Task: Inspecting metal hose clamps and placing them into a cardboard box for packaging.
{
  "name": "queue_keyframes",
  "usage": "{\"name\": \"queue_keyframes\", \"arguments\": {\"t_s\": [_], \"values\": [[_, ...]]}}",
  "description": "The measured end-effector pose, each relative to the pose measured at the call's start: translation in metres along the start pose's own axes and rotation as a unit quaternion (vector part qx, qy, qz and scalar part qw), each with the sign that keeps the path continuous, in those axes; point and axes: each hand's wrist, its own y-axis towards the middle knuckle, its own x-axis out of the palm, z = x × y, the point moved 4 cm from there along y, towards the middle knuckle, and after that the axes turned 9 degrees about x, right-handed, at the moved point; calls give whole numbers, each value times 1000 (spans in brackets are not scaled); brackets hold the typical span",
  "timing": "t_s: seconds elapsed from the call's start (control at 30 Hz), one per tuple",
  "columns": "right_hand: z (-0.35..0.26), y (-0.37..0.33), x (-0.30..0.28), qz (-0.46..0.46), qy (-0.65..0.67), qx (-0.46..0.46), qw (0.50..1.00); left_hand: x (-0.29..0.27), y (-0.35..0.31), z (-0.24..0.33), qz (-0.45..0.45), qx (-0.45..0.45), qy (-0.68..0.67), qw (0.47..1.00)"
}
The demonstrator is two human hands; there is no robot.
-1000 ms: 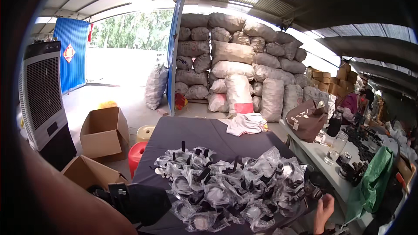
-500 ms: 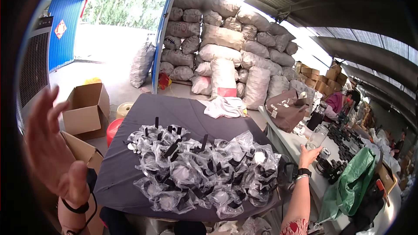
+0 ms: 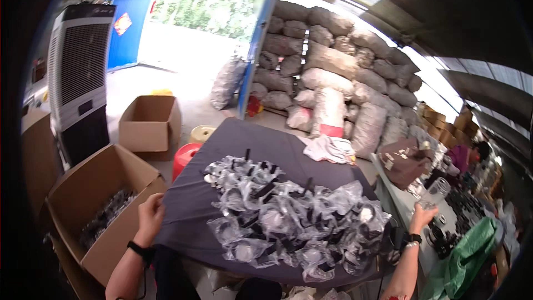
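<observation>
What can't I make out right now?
In the head view:
Left hand: its own curl hides whether it holds anything.
Right hand: too small to tell whether it grips the glass jar.
Far cardboard box: near wall hides its bottom.
Bagged items: crumpled plastic obscures their shapes.

I count two hands: one left hand, one right hand. Tables with a dark cloth cover: one. Heaps of plastic-wrapped pieces: one; overlap prevents my piece count. I also register two open cardboard boxes, one red stool, one pale yellow stool, one air cooler, one tall clear jar, one brown bag, one green sheet. Stacked sacks: many, partly hidden, total not readable.
</observation>
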Motion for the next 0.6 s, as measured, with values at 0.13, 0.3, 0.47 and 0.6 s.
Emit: {"name": "queue_keyframes", "arguments": {"t_s": [0.13, 0.3, 0.47, 0.6], "values": [[-123, -73, -4, -155, 141, -21, 978, 29, -9, -20, -42, 12, 75, 996], [-245, -183, -17, -370, 325, -24, 870, 49, -23, -27, -78, -18, 174, 982], [-311, -295, -38, -507, 289, -83, 808, 43, -26, -26, -101, -35, 164, 981], [-377, -366, -52, -705, 367, -126, 594, 36, -33, -31, -92, -36, 162, 982]]}}
